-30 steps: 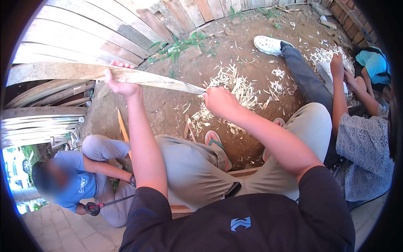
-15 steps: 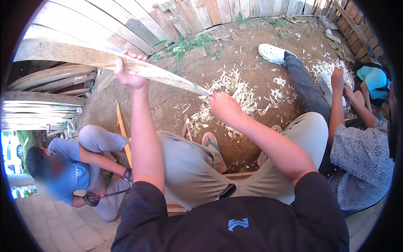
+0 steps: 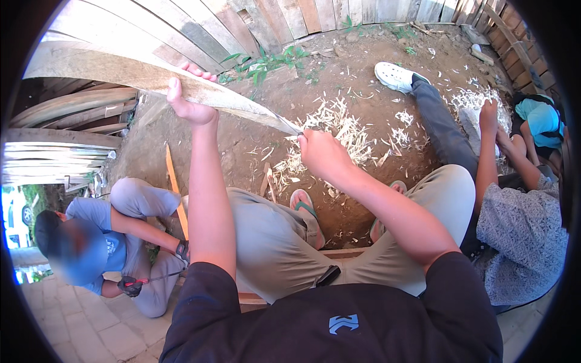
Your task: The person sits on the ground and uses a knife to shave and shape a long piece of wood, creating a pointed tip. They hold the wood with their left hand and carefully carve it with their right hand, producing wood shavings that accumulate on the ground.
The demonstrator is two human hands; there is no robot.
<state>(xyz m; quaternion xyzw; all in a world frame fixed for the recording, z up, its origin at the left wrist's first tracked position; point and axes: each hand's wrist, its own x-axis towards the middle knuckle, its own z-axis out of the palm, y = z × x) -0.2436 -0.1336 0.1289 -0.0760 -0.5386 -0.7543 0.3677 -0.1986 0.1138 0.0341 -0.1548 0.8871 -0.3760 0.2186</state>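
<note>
A long, pale wooden plank runs from the upper left towards the middle, narrowing at its right end. My left hand is closed around it, thumb on the near edge and fingertips showing past the far edge. At the narrow end my right hand forms a fist around what appears to be a knife. Only a bit of the dark blade shows, lying against the wood; the handle is hidden in the fist. Pale wood shavings lie on the ground beyond my right hand.
A plank fence runs along the far side, and curved boards are stacked at left. One person crouches at left with a thin tool; another sits close at right, leg stretched out. An orange-brown strip stands near my left forearm.
The plank has risen slightly at its left part, along with my left hand, whose thumb is lifted more. My right hand has shifted slightly left and up at the narrow end.
</note>
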